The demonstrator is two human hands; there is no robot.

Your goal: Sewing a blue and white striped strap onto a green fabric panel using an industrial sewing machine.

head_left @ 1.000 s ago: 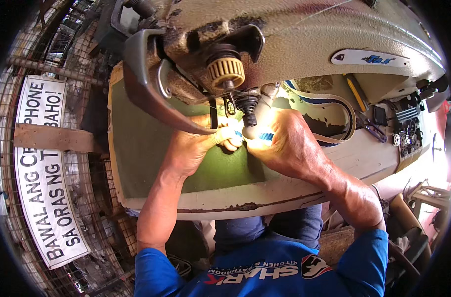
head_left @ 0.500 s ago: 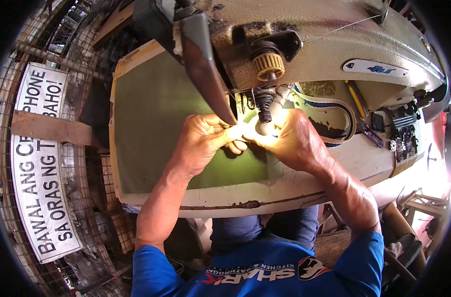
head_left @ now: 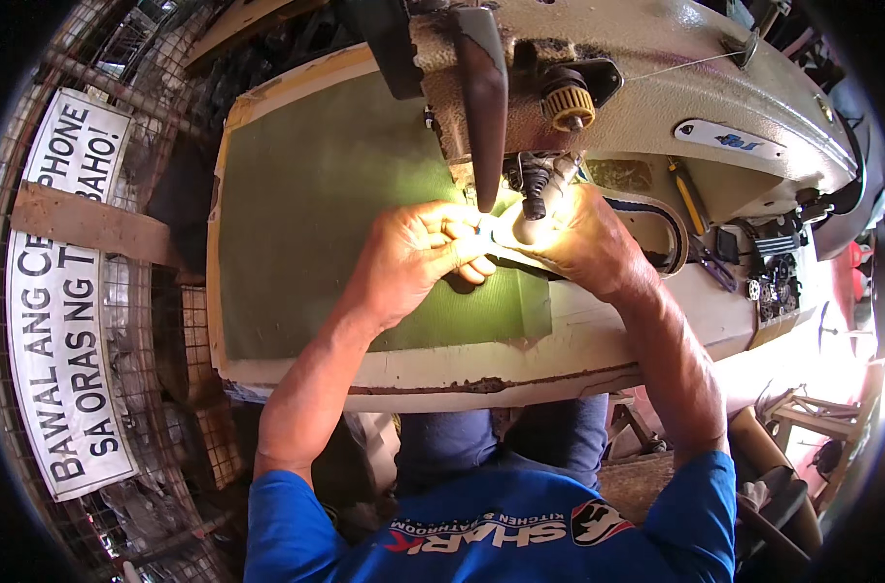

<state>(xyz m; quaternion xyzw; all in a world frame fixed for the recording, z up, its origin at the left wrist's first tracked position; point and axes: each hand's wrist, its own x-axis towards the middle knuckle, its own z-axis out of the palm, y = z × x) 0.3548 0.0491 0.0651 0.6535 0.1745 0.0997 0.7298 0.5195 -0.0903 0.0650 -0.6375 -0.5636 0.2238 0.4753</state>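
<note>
- Strap lay near the center of the frame, running between the two hands, with a pale side toward us.
- Left hand, just left of center, had its thumb and nearest fingertips together, pinched on the strap; we saw its other fingers curled below.
- Right hand, right of center, lay along the strap; glare and overlap hid its fingertips, so we could not tell how firmly they closed.
- A second earlier we had seen blue pattern between the fingers; half a second earlier hardly any strap showed there. Now a pale length was exposed, and we judged that the strap had been turned or slid within the grip rather than let go.
- The sewing machine had drifted toward the upper right of the frame, its dark lever along with it; we took that for a head movement, with the work held up close to the machine.
- Right of the right hand, we saw a loop of strap near a yellow-handled tool.
- Green sheet spread beneath the left hand.
</note>
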